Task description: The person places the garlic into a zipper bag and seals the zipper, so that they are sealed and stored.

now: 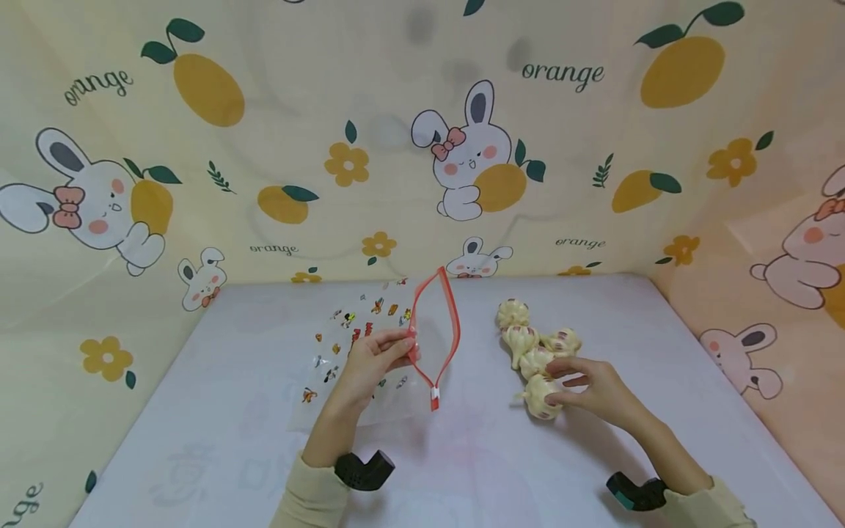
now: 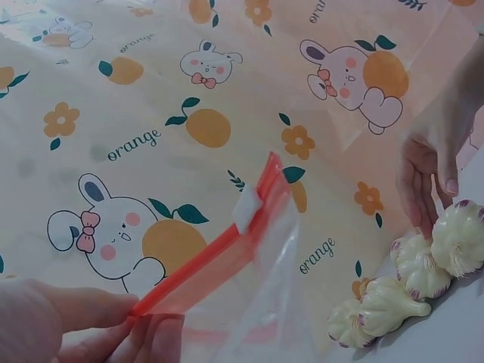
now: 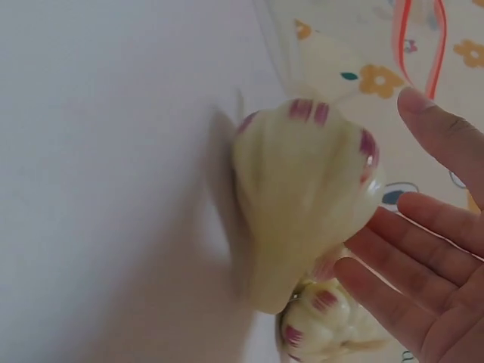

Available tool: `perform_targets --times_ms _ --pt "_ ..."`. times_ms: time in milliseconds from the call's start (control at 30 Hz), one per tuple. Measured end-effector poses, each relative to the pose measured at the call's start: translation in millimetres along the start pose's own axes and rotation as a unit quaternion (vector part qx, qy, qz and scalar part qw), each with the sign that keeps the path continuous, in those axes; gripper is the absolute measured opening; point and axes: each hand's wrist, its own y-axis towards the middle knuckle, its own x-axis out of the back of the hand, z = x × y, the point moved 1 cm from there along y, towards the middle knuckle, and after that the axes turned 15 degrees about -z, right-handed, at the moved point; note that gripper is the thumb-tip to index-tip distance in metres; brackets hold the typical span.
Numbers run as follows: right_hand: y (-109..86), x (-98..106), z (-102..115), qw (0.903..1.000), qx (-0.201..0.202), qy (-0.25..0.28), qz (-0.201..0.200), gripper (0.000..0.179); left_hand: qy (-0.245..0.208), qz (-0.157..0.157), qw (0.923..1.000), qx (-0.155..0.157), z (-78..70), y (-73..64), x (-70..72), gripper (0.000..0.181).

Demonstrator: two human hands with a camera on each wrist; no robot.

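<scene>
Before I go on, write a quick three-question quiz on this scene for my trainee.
1. Which hand pinches the red zip strip of the printed bag?
2. True or false: the printed bag's mouth is pressed closed.
3. How many garlic bulbs show in the head view? A) two B) five C) nine

Key:
1. The left hand.
2. False; it gapes open.
3. B.

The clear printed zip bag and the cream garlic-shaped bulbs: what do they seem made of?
Clear printed zip bag: thin plastic film, probably, slightly glossy; the table shows through. Cream garlic-shaped bulbs: perhaps moulded plastic, smooth and shiny; blocky purple patches look painted.
</scene>
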Motion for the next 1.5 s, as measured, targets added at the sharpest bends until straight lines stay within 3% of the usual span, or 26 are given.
perform_targets --times_ms 333,633,1000,1500 --pt "-7.3 -4 -7 0.9995 -0.011 -0.013 0.025 0.053 -0.005 0.009 0.9999 0.003 -1.3 -2.3 0.1 0.029" --pt "-9.8 -11 -10 0.9980 0.050 0.002 0.038 0.068 -0.007 0.009 0.9999 -0.001 -2.3 -1.2 0.0 0.030" --pt "-6.6 -13 -8 0.9974 0.035 -0.016 0.061 0.065 -0.005 0.004 1.0000 0.001 -2.4 -1.9 0.1 0.029" --pt "9.6 -15 7 0.9993 0.038 0.000 -0.008 0.062 -0.005 0.003 1.0000 -0.002 0.6 -1.0 -0.7 0.029"
